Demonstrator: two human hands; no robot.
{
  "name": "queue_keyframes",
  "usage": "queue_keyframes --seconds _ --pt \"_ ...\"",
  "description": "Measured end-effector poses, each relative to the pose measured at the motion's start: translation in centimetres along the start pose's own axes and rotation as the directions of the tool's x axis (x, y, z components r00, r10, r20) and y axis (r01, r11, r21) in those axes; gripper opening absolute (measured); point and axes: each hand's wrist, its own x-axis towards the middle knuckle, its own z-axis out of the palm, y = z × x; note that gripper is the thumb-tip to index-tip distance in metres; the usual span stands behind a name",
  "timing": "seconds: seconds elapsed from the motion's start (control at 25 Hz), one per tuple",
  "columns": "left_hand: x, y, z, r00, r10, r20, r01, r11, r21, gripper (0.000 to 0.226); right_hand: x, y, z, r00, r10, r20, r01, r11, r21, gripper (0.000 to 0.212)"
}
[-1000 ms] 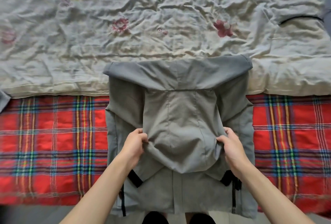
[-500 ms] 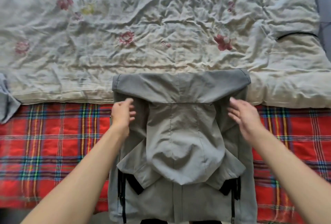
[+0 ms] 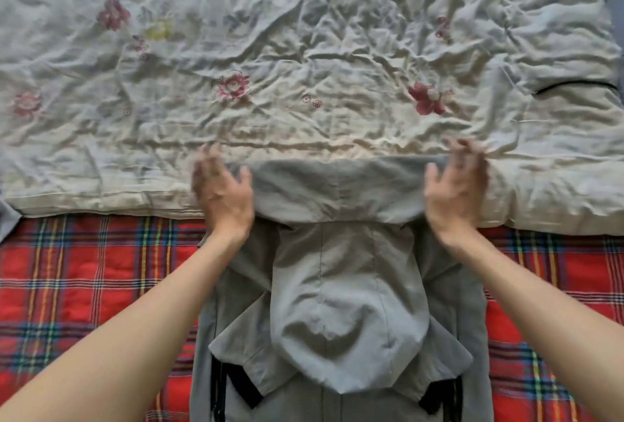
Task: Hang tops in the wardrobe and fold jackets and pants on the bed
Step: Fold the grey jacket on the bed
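Head view — one grey jacket [image 3: 341, 290]; left hand [image 3: 223, 193], right hand [image 3: 454, 193], both grips open.

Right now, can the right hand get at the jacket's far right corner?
Probably yes: the right hand is right over that corner of the jacket, fingers spread, nothing lying between them.

A home bedroom: a bed with a rumpled floral quilt [image 3: 304, 50] over a red tartan blanket [image 3: 84, 286].

No legible text, labels or numbers, none on grey jacket [image 3: 341, 286], floral quilt [image 3: 304, 33], plaid blanket [image 3: 84, 286]
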Motion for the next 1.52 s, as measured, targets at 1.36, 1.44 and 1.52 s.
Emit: queue_keyframes --seconds 1.36,1.44,1.52 --pt "4.1 -1.2 -9.0 0.909 -0.148 0.389 0.404 0.542 -0.737 0.019 3.8 2.8 -8.0 0.857 0.362 0.367 -0.515 0.598 0.614 0.022" --pt "1.4 -2.9 -11.4 0.900 -0.136 0.415 0.417 0.549 -0.724 0.023 0.8 3.2 -10.5 0.847 0.361 0.390 -0.531 0.575 0.622 0.016" --pt "-2.3 -5.9 -13.3 0.881 -0.116 0.459 0.430 0.601 -0.674 0.035 -3.9 4.6 -12.5 0.842 0.356 0.405 -0.539 0.558 0.631 0.020"
